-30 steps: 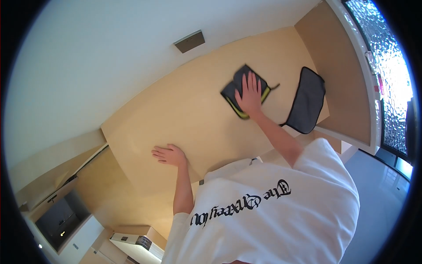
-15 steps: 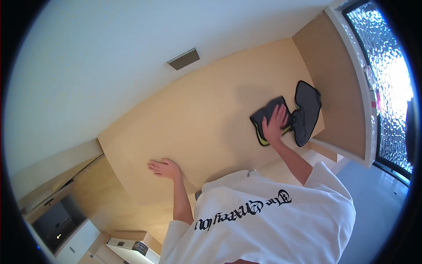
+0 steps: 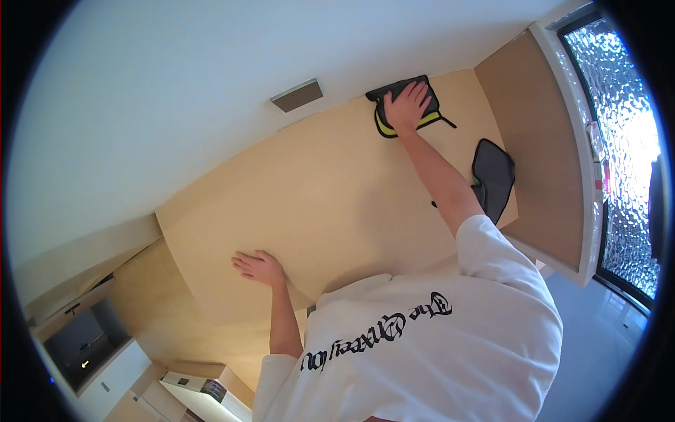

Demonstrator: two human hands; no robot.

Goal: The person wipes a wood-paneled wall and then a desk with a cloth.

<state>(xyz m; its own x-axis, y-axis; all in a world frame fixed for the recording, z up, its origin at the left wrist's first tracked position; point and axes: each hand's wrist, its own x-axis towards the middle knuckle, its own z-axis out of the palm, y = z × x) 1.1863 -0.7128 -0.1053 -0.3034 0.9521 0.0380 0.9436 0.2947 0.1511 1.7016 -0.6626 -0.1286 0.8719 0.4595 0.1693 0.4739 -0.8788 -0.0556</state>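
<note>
My right hand [image 3: 409, 105] lies flat, fingers stretched out, on a folded grey cleaning cloth [image 3: 398, 88] with black edging and a yellow-green underside. That cloth rests at the far edge of a light wooden tabletop [image 3: 309, 190], against the white wall. With fingers extended, my left hand [image 3: 260, 267] is laid palm down on the bare wood at the near left and holds nothing. A second grey cloth [image 3: 494, 176] with black edging lies by the right end of the tabletop, partly hidden behind my right forearm.
A wooden side panel [image 3: 538, 126] rises at the right end, beside a bright textured-glass window [image 3: 619, 119]. A metallic rectangular plate [image 3: 297, 96] sits on the wall at the back. At lower left are a white drawer front [image 3: 116, 380] and a white box-like object [image 3: 200, 394].
My right hand has pushed the folded cloth away from me and a little left, up to the wall. The second cloth stays at the right; my left hand has hardly moved.
</note>
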